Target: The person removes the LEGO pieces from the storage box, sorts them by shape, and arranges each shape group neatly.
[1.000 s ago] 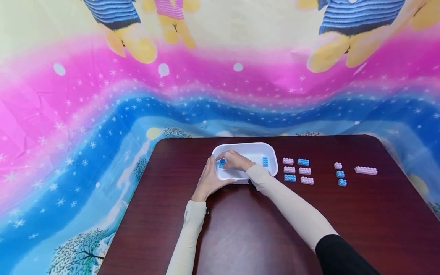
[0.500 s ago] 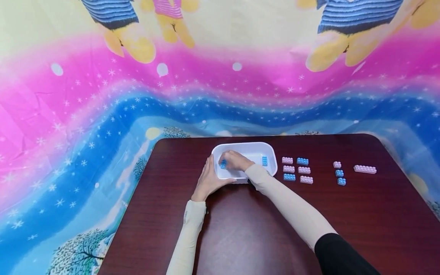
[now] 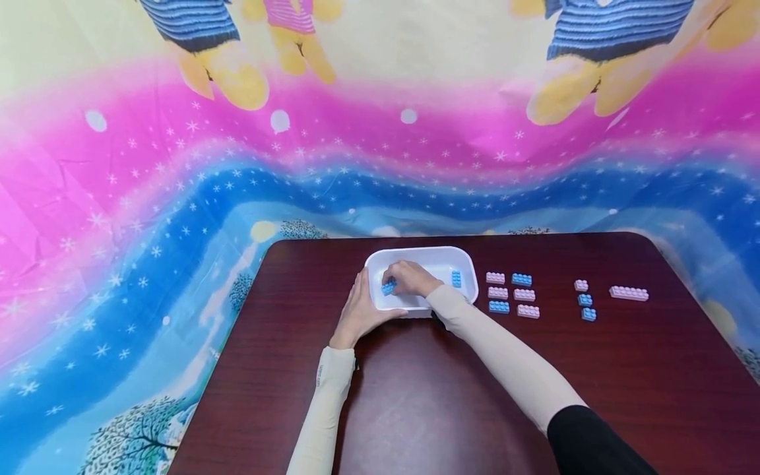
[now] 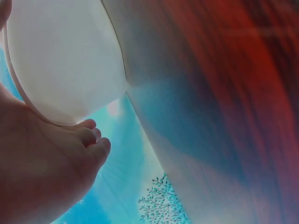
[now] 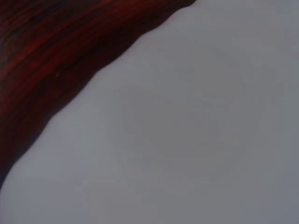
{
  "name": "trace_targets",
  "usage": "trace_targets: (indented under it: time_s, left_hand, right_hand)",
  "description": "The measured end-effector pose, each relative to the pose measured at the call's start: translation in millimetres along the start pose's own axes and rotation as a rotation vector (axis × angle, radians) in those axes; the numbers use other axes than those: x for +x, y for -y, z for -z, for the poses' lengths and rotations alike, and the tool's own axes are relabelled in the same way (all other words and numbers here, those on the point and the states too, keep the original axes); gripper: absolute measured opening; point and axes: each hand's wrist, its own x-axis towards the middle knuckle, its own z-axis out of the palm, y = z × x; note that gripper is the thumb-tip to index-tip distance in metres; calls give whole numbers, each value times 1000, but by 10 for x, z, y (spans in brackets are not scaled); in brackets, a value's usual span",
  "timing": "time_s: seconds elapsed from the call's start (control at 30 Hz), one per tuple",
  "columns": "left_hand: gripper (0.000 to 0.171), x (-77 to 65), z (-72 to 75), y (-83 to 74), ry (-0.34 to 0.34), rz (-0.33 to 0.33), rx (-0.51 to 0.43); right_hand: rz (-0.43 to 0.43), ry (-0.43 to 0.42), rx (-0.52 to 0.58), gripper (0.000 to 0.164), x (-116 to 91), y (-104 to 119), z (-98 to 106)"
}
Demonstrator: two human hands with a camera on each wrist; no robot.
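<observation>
A white plastic tub (image 3: 436, 312) stands near the far edge of the table. My left hand (image 3: 359, 316) grips its left end, fingers along the left side and thumb along the front wall. In the left wrist view, that hand's fingertips (image 4: 103, 148) curl beside the tub's pale outer wall (image 4: 65, 56). Reaching inside, my right hand (image 3: 410, 278) pinches a blue toy building brick (image 3: 388, 288) low over the tub's left part; the fingers partly cover it. Another blue brick (image 3: 456, 278) lies at the tub's right end. Blurred white wall fills most of the right wrist view.
Right of the tub, pink bricks (image 3: 528, 311) and blue bricks (image 3: 499, 307) lie in two columns. Farther right are small square bricks (image 3: 584, 300) and one long pink brick (image 3: 629, 293). A printed cloth backdrop (image 3: 410, 178) hangs behind the dark red table (image 3: 415, 396).
My right hand has shifted slightly right and toward me inside the tub, with the blue brick at its fingertips. My left hand keeps its place on the tub.
</observation>
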Motion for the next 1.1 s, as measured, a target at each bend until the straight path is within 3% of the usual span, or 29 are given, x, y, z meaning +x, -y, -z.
trace_targets:
  time_s: [0.37,0.63,0.8,1.1]
  left_hand:
    - [136,-3,2,-17,15,33,12]
    - [138,-3,14,2,16,53,17]
    - [138,-10,16,-6,35,75,22]
    - [139,-17,1,-38,60,99,23]
  right_hand:
    - [-36,-26,37,26,-148,-25,172]
    - [7,-85,22,22,-294,-26,376]
    - [-20,-92,28,23,-390,-64,484]
    - [-67,-146,39,26,-697,-161,758]
